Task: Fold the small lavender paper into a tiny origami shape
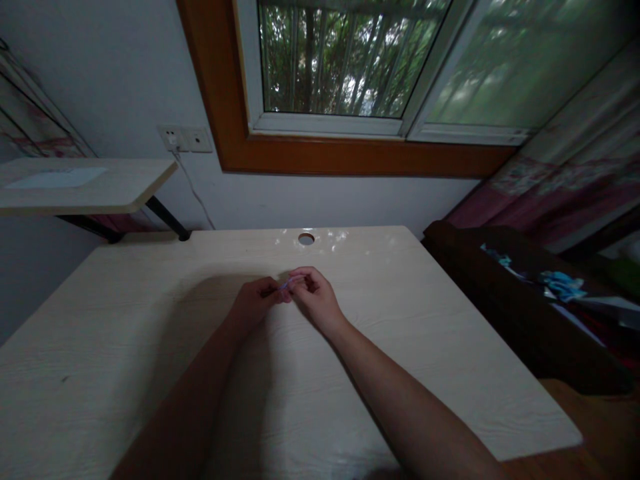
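My left hand (257, 298) and my right hand (314, 295) meet over the middle of a pale wooden desk (150, 347). Both are curled, fingertips pinched together on a tiny pale bluish object (289, 283) held between them. It is too small and dim to name. Both forearms reach in from the bottom edge and rest low over the desk top.
A round cable hole (306, 238) sits near the desk's far edge. A raised shelf (75, 183) stands at the back left, below a wall socket (173, 138) with a cord. A window (345, 60) is ahead. Dark furniture with clutter (530, 293) borders the right side.
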Demonstrator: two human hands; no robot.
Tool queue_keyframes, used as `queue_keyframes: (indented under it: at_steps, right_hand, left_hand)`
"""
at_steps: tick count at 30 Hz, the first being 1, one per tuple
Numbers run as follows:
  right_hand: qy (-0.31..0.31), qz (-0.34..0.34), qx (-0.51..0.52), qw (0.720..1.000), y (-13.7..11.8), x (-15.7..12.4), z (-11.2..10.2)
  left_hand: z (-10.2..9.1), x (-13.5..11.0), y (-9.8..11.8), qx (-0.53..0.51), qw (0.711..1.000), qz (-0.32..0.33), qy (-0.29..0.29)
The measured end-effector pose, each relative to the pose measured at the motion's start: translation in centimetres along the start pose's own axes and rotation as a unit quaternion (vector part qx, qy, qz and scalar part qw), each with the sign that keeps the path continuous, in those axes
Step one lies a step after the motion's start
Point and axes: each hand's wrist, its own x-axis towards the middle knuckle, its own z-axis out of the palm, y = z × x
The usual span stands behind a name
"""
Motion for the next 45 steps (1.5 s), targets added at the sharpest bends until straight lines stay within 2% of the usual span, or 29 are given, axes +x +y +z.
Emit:
queue_keyframes:
  at_steps: [11, 16, 21, 27, 38, 45]
  right_hand:
    - [0.014, 0.009, -0.016, 1.000, 0.5, 0.2, -0.4]
    - [0.032, 0.001, -0.025, 0.999, 0.0, 0.2, -0.3]
    - [-0.001, 0.005, -0.065, 0.998, 0.7, 0.2, -0.6]
    - [0.001, -0.015, -0.116, 0.993, 0.8, 0.2, -0.7]
    - [0.000, -0.018, -0.102, 0.995, 0.1, 0.2, -0.5]
    - [-0.006, 0.005, -0.076, 0.997, 0.0, 0.2, -0.4]
  left_hand:
    - [0.2, 0.0, 0.5, -0.058, 0.998, -0.011, -0.032]
    - [0.3, 0.1, 0.5, -0.072, 0.997, -0.018, -0.008]
    - [0.3, 0.0, 0.6, -0.070, 0.997, -0.016, 0.000]
    - [0.1, 0.0, 0.1, -0.035, 0.999, -0.011, -0.002]
    - [0.1, 0.1, 0.3, -0.034, 0.999, -0.021, -0.001]
    - [0.1, 0.1, 0.1, -0.051, 0.998, -0.026, -0.015]
